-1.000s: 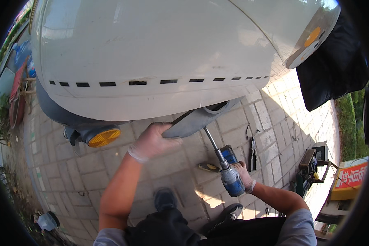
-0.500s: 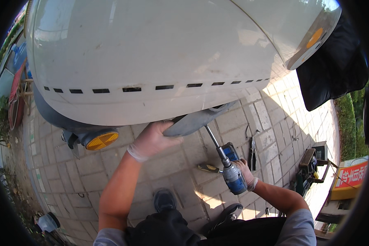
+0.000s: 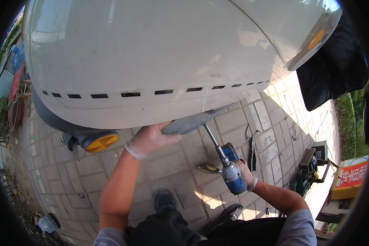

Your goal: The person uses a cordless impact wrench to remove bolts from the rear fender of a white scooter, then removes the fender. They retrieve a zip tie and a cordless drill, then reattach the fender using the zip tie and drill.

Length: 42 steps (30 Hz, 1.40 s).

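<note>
My gloved left hand (image 3: 151,141) grips the left end of a grey plastic trim piece (image 3: 192,121) beneath the lower edge of a white vehicle body panel (image 3: 160,53) with a row of dark slots; its fingertips are partly hidden and blurred. My gloved right hand (image 3: 246,174) is closed round a blue-and-silver power driver (image 3: 233,178), whose long extension points up to the underside of the grey piece; its far tip meets or is hidden by that piece. An orange round reflector (image 3: 102,142) sits left of my left hand, on the vehicle's dark lower part.
On the paving (image 3: 90,176) lie pliers (image 3: 253,151), a yellow-black handled tool (image 3: 209,167) and wire pieces. At right stand an open toolbox (image 3: 307,164) and a yellow-red sign (image 3: 348,176); a black cover (image 3: 328,78) hangs above. A red object (image 3: 16,94) and blue bottles stand far left.
The white panel has come lower and slightly left in view, covering more of the grey piece, whose opening is now hidden. My right hand and driver have shifted slightly up and right.
</note>
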{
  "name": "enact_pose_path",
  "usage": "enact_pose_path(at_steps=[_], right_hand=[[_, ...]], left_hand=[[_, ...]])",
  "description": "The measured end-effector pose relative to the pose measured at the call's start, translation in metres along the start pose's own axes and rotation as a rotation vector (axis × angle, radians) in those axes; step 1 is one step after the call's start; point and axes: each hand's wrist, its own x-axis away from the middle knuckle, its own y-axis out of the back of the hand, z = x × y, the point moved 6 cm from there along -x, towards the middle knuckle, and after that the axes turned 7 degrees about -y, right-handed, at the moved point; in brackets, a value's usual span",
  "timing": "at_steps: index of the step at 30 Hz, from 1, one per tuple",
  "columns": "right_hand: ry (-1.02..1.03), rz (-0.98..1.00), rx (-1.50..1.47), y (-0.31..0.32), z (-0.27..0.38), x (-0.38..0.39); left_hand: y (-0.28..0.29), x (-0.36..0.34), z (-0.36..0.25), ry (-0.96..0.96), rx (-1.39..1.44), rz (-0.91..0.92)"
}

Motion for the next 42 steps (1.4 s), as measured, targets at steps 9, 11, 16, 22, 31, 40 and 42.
enact_pose_path(at_steps=[9, 11, 16, 22, 31, 40, 42], right_hand=[[-0.492, 0.329, -1.106, -0.028, -0.025, 0.011], [-0.673, 0.423, -1.376, -0.045, -0.030, 0.019], [-0.739, 0.369, -1.430, -0.059, -0.038, 0.027], [-0.828, 0.372, -1.817, -0.071, -0.038, 0.043], [-0.682, 0.435, -1.401, -0.097, -0.057, 0.046], [-0.378, 0.035, -1.049, -0.036, -0.034, 0.024], [-0.368, 0.069, -1.048, -0.032, -0.030, 0.023]], left_hand=[[0.001, -0.001, 0.003, -0.009, 0.161, -0.028], [0.002, -0.001, 0.004, 0.000, 0.135, -0.028], [0.006, -0.003, 0.008, -0.022, 0.080, -0.049], [0.008, -0.003, 0.010, -0.033, 0.062, -0.061], [0.007, -0.002, 0.017, 0.035, 0.136, -0.050], [0.009, -0.001, 0.010, 0.036, 0.061, -0.057], [0.009, -0.002, 0.008, 0.051, 0.078, -0.052]])
